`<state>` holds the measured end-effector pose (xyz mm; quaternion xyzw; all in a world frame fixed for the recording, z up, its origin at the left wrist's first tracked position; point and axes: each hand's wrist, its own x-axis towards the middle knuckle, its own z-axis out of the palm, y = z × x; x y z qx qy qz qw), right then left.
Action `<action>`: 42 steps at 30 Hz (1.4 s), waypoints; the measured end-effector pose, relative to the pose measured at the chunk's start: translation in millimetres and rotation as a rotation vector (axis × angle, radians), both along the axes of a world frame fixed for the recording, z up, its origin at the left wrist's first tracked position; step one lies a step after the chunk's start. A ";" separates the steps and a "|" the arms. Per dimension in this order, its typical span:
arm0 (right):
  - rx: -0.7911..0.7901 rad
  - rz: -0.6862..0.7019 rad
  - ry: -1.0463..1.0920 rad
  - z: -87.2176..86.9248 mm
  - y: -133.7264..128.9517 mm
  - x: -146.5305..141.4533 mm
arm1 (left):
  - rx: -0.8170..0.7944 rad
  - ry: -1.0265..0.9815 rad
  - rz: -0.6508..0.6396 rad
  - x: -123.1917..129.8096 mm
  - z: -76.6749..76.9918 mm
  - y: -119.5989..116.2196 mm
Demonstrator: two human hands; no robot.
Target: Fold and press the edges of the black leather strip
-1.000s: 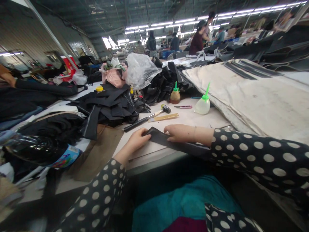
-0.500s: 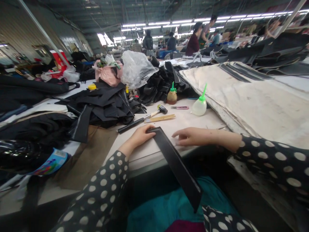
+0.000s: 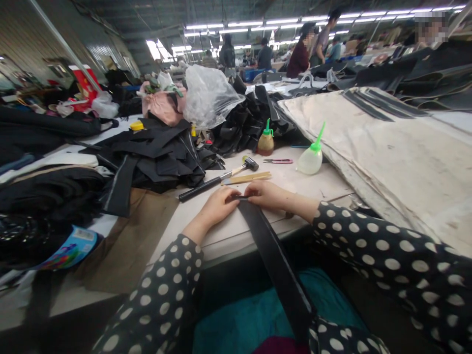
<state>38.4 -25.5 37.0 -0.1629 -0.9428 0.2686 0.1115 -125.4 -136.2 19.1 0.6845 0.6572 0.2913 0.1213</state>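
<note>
A long black strip [image 3: 273, 255], leather-like, runs from the table edge down over my lap. My left hand [image 3: 219, 209] pinches the left corner of its far end. At the right corner of that same end, my right hand [image 3: 267, 194] has its fingers closed on the strip too. The far edge between my fingertips looks folded or raised. Just beyond my hands lie a hammer [image 3: 221, 179] with a black handle and a flat yellowish stick [image 3: 249, 178].
Behind are pink-handled snips [image 3: 282, 161], a brown-filled bottle [image 3: 266, 142] and a pale squeeze bottle [image 3: 310, 160]. Black strips [image 3: 158, 152] are heaped at left, near a dark bottle with a blue label [image 3: 75, 248]. A cream padded sheet [image 3: 387, 147] covers the right side. People stand farther back.
My right hand has moved left from beside the strip and now grips its far end next to my left hand. The strip's near end has sunk lower against my lap.
</note>
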 end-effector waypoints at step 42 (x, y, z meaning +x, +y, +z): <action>-0.016 -0.011 0.028 3.3 15.4 28.2 | 0.102 0.288 -0.078 30.1 0.9 -12.1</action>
